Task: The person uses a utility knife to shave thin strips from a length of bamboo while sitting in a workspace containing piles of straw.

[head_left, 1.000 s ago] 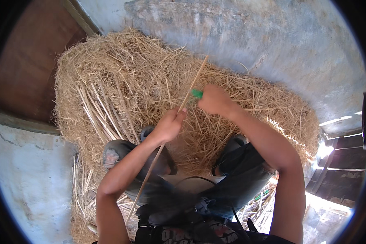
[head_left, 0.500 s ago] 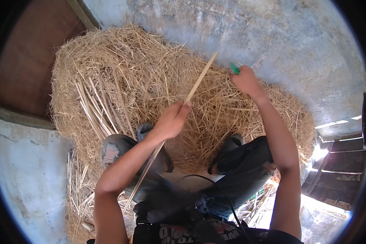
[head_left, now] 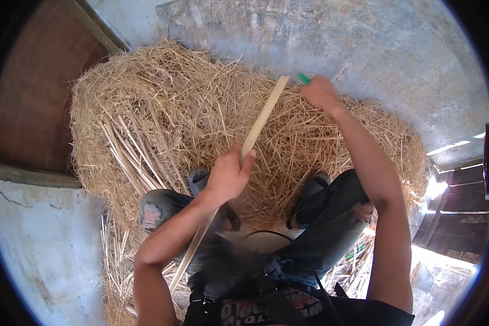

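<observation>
My left hand (head_left: 229,175) is closed around a long, pale bamboo strip (head_left: 266,114). The strip slants from beside my left thigh, passes under my forearm and rises past the thumb toward the wall. Farther off to the right, my right hand (head_left: 321,92) is closed on a small green tool (head_left: 304,79). Only the tool's green end shows beyond my fingers; the rest is hidden, so its kind is unclear. The strip's far tip lies just left of the tool, with a small gap between them.
A broad heap of straw-like shavings (head_left: 163,81) spreads around my feet. Several slender strips (head_left: 136,152) lie on it at left, and more sticks (head_left: 117,250) are beside my left arm. A bluish-grey wall (head_left: 364,43) rises behind; a brown panel (head_left: 43,108) stands at far left.
My right hand and the green tool have moved slightly left and away, nearer the strip's tip. The strip shows its broad face more, and the whole view has shifted a little.
</observation>
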